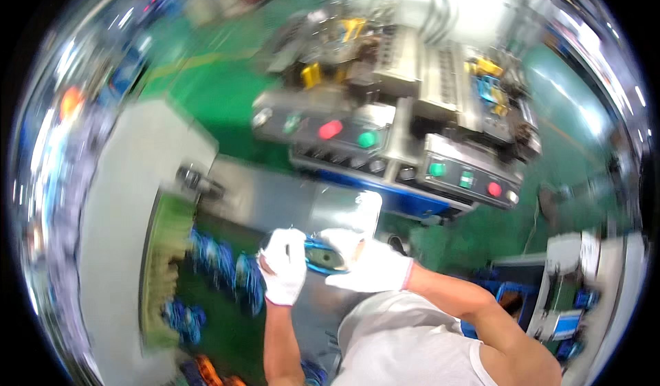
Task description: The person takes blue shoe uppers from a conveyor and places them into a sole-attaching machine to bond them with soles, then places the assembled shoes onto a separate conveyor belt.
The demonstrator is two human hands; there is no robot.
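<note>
Between my two white-gloved hands is a blue-rimmed oval part [323,257] with a darker, greenish middle. Its exact kind is hard to make out through the motion blur. My left hand [284,268] closes on its left end, fingers bent. My right hand [375,263] wraps the right end, partly hiding it. Beneath the hands lies a grey metal work surface [275,197]. Just beyond them, a shiny pale plate [344,211] rests on it.
Ahead stands a machine with two control boxes [471,169] bearing red and green buttons. Left, a green-lined bin [161,262] adjoins several blue parts [213,255]; orange parts [206,371] lie nearer. A grey panel [130,200] rises far left. A blue crate [512,296] sits at right.
</note>
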